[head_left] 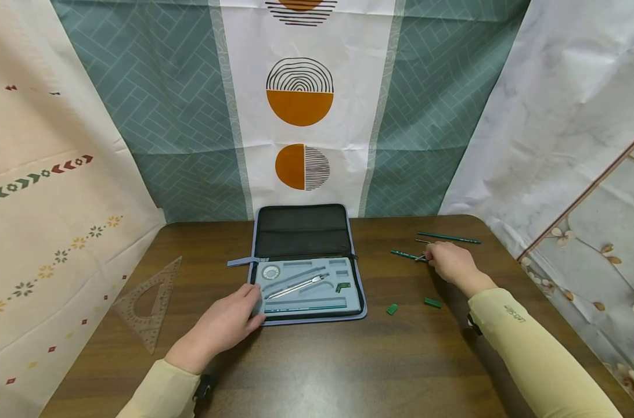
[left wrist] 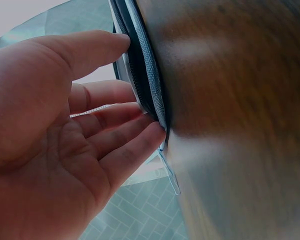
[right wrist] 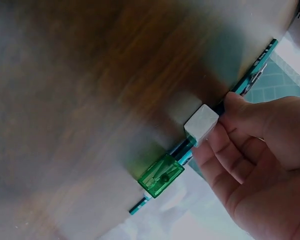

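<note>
At the left front corner of an open zippered geometry case (head_left: 308, 317), my left hand (head_left: 232, 318) grips the edge, thumb (left wrist: 102, 47) and fingers both against the rim. The case's grey tray (head_left: 348, 299) holds a silver compass (head_left: 296, 287), a round lead box (head_left: 270, 271), a teal pencil (head_left: 305, 308) and a small green piece (head_left: 342, 287). On the right, my right hand (head_left: 450, 264) pinches a second compass (head_left: 421, 257) beside another teal pencil (head_left: 402, 253). Its metal leg (right wrist: 257, 78) sticks out past the thumb; fingers hide where compass and pencil meet.
A green-sleeved white eraser (right wrist: 202, 123) and a green sharpener (right wrist: 161, 176) lie nearer me than the right hand. Beyond that hand is another teal pencil (head_left: 455, 238). A clear set square (head_left: 162, 302) lies far left. Patterned cloths (head_left: 427, 116) hang behind the brown table (head_left: 322, 371).
</note>
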The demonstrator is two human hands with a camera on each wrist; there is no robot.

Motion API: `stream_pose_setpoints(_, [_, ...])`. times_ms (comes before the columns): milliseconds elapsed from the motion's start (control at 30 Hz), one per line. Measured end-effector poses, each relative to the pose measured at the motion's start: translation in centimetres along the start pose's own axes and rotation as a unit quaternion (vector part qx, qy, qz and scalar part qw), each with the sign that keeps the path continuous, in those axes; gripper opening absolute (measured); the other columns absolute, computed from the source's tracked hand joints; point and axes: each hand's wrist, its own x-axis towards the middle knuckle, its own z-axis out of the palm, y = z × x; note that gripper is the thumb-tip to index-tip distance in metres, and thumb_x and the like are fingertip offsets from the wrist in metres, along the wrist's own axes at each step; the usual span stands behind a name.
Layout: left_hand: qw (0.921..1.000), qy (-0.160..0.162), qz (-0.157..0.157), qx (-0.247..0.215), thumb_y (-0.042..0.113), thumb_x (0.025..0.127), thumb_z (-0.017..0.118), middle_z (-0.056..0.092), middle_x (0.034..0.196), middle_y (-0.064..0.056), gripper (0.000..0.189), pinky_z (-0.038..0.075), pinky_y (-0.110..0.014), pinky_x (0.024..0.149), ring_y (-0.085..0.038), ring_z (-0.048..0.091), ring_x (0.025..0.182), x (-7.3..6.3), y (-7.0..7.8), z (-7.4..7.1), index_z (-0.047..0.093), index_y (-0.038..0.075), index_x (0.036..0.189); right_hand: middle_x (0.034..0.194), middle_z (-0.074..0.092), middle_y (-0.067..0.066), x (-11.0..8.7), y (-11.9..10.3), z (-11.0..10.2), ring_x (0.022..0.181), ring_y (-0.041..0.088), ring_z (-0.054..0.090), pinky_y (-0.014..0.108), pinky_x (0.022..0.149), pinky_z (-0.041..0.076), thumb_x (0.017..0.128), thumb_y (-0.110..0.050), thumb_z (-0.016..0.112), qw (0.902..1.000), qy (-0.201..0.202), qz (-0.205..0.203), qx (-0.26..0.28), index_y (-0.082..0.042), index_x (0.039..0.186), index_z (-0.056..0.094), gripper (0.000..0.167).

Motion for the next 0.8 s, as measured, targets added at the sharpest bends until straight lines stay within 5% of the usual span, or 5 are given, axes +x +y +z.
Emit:
stream_pose_setpoints(400, [1.0,-0.004,-0.004,-0.008,0.022,0.1,0.086,0.067,0.128,-0.016,0.039,0.061,-0.039,0.079,-0.018,0.064,0.091,0.1,0.0,-0.1,0.068,-0.001,0.126,0.103,0.073,0.012,-0.4,-0.2,-0.7,0.102,0.039,0.07,0.053,0.079,0.06,0.1,0.003,0.076,0.9997,-0.006,-0.022,-0.002,-0.005,0.104,0.071,0.01])
stream_pose_setpoints(800, [0.9999,-0.01,-0.008,-0.009,0.022,0.1,0.085,0.067,0.131,-0.017,0.04,0.062,-0.041,0.083,-0.021,0.067,0.095,0.0,0.1,-0.2,0.068,-0.001,0.128,0.109,0.073,0.011,-1.0,0.0,-1.3,0.104,0.037,0.07,0.05,0.077,0.06,0.097,0.011,0.074,0.9987,-0.02,-0.043,0.022,-0.007,0.121,0.077,0.03])
